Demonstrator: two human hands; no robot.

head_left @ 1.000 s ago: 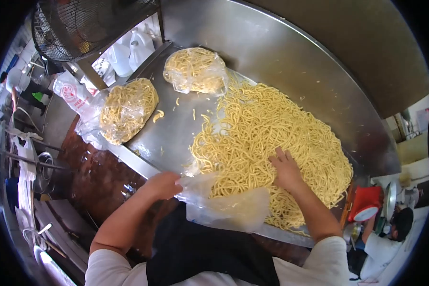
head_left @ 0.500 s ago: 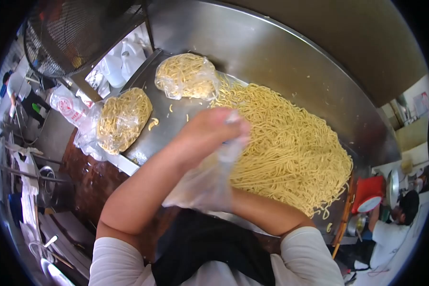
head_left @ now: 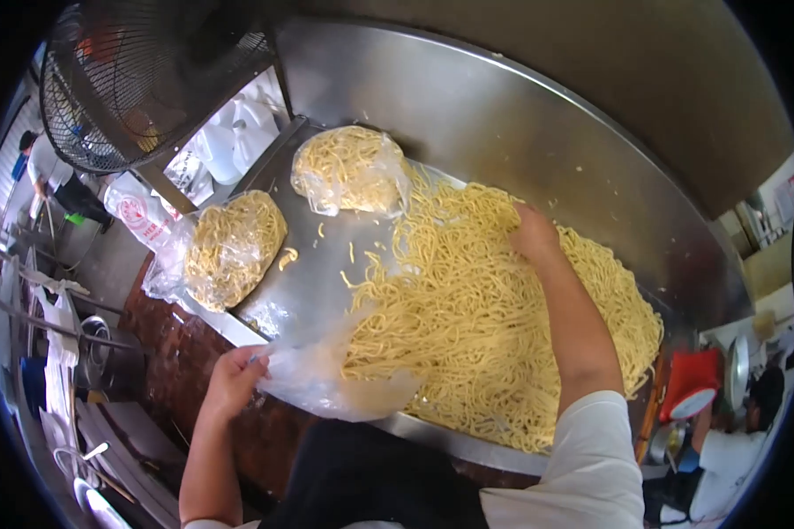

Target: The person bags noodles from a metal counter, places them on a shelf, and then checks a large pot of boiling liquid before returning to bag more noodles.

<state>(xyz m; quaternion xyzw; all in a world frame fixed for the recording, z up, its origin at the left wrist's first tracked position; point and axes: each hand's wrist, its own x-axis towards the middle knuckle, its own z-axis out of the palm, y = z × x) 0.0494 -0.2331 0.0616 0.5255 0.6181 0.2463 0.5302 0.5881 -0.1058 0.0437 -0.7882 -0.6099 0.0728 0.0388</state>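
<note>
A wide heap of yellow noodles (head_left: pixel 468 317) spreads over the steel tray (head_left: pixel 313 264). My left hand (head_left: pixel 234 381) is closed on the edge of a clear plastic bag (head_left: pixel 335 388), low at the tray's near side. The bag lies against the near left part of the heap, with noodles right at its far side. At the far edge of the heap, my right hand (head_left: pixel 535 234) reaches down onto the noodles; its fingers are mostly hidden. Two clear bags filled with noodles, one at the back (head_left: pixel 351 172) and one at the left (head_left: pixel 235 251), rest on the tray.
A caged fan (head_left: pixel 123 97) stands at upper left, near white plastic jugs (head_left: pixel 234 137) and a printed plastic bag (head_left: pixel 137 212). At right are a red scale (head_left: pixel 686 383) and a person (head_left: pixel 723 467). Another person (head_left: pixel 53 172) stands far left.
My hands have moved apart from in front of me. The left is now at the near left with the bag, the right at the heap's far side. The bag has spread out beside the noodles.
</note>
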